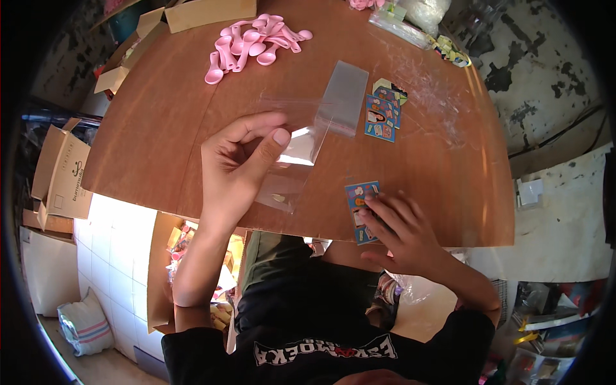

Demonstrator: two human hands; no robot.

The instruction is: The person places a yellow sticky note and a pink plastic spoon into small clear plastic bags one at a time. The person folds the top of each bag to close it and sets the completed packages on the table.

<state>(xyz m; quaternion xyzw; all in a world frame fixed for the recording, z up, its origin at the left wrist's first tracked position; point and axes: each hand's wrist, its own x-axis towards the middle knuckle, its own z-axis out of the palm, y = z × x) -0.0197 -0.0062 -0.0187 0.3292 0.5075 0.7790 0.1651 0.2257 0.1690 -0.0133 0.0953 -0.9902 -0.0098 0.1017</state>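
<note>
My left hand (pixel 247 157) is raised above the brown table, its thumb and index finger pinching a clear plastic bag (pixel 298 151) that catches a bright reflection. At the table's near edge, my right hand (pixel 404 228) has its fingers stretched out over a blue printed card (pixel 360 215), fingertips resting on its right side and covering part of it. Farther off lies a small pile of similar blue cards (pixel 380 123). Just left of that pile is a flat stack of clear plastic bags (pixel 346 90).
A heap of pink plastic spoons (pixel 247 45) lies on the table's (pixel 154 147) far side. Open cardboard boxes (pixel 70 163) stand at the left, and another box (pixel 212 14) sits at the back. Plastic-wrapped bundles (pixel 404 29) lie far right, near a peeling wall (pixel 545 70).
</note>
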